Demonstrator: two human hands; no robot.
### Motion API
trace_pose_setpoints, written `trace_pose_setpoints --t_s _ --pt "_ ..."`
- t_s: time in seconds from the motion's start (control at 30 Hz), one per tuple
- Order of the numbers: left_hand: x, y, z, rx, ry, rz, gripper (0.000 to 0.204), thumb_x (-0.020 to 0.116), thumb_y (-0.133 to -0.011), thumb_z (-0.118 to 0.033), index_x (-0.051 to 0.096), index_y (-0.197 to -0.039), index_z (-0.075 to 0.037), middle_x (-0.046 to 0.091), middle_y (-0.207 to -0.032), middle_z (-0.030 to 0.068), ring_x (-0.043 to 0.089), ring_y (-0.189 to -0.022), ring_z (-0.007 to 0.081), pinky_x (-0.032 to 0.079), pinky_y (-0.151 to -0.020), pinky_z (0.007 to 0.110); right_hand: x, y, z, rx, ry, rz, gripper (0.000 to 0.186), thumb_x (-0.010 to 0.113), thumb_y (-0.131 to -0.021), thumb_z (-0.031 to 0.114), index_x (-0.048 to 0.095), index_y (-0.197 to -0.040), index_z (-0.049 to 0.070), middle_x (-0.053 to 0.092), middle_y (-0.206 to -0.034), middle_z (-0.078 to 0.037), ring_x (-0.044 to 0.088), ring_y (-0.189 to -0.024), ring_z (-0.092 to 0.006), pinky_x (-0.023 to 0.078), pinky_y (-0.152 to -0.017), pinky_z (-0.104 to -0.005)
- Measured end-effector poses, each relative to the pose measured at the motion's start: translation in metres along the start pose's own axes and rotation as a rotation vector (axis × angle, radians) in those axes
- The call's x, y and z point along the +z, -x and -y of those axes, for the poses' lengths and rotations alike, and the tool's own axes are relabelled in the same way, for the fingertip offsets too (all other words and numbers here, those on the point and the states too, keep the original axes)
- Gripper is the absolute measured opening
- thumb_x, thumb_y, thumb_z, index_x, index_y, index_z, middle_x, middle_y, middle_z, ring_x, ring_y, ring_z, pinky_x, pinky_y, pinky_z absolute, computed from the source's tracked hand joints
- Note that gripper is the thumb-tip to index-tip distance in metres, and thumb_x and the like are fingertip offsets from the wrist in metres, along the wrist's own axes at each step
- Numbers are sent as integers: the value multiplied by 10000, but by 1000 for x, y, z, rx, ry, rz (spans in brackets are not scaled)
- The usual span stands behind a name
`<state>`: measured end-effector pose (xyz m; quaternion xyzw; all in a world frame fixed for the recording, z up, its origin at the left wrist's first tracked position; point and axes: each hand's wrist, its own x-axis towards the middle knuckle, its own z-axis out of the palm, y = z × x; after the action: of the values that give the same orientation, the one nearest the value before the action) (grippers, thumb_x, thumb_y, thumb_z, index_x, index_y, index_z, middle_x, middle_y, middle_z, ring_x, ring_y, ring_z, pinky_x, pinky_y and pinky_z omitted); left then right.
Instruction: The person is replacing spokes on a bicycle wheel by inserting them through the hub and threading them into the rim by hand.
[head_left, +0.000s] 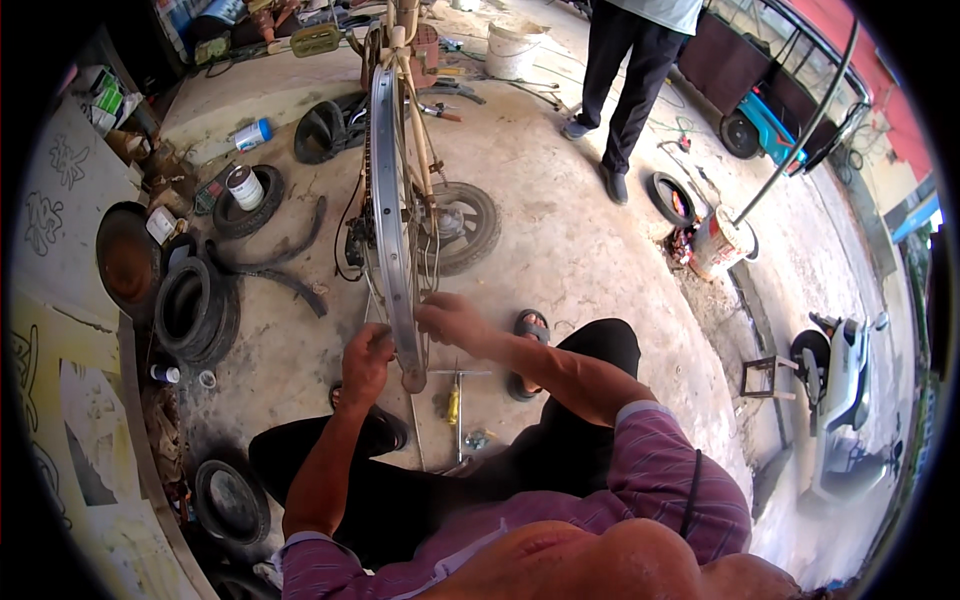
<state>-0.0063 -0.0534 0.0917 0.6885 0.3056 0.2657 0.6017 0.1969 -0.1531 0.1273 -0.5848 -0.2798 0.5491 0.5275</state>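
A bare silver bicycle wheel rim [384, 190] stands upright in front of me, its near end between my two hands. My left hand [367, 362] is closed against the left side of the rim, its fingertips partly hidden. Across from it, my right hand [452, 324] has its fingers curled in against the right side, by the spokes. The wheel is set in a tan bicycle frame [412, 85]. On the floor below lies a metal T-shaped tool [459, 415] with something yellow beside its shaft.
Stacked tyres [195, 312], cut tyre strips [285, 275] and a white can [244, 187] inside a tyre lie left. A person in dark trousers [630, 85] stands ahead. To the right are a bucket with a pole [722, 245], a small stool [768, 378] and a scooter [850, 400].
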Motion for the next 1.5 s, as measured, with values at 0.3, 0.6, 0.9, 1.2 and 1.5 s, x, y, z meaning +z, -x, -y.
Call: trace_pose_setpoints --t_s 0.3,0.6,0.9,1.2,1.5 --pt "11 1 -19 -12 -43 -4 201 651 -942 -181 653 -1014 7 636 -815 28 580 -734 115 482 -693 281 -4 5 -1 -10 86 13 371 666 -962 380 666 -928 10 666 -778 -41 564 -629 -113 452 -533 -279" --pt "5 0 -11 31 -37 -1 211 645 -957 -197 644 -1035 -1 636 -824 25 572 -744 115 477 -710 277 -16 -19 -33 -57 512 -84 404 702 -854 378 724 -908 -22 718 -832 -134 679 -757 -207 536 -709 -361" --pt "1 3 -24 -79 76 -26 186 626 -962 -157 648 -1024 17 668 -888 37 600 -811 103 489 -747 277 -6 -4 18 -38 166 -149 290 661 -940 265 677 -984 -22 670 -799 -66 589 -654 -123 485 -599 -287" --pt "-2 2 -24 -60 56 -35 175 630 -972 -141 650 -1013 28 673 -873 37 610 -808 94 494 -747 266 -17 -10 48 -305 73 -94 596 626 -940 161 438 -1495 46 659 -868 -57 546 -688 -104 475 -632 -263" --pt "3 2 -32 -109 87 -26 163 630 -972 -131 649 -1021 23 674 -883 32 616 -821 94 502 -747 266 -19 -14 46 -512 356 -111 635 617 -912 68 409 -1511 38 634 -855 -43 594 -746 -109 508 -712 -274"
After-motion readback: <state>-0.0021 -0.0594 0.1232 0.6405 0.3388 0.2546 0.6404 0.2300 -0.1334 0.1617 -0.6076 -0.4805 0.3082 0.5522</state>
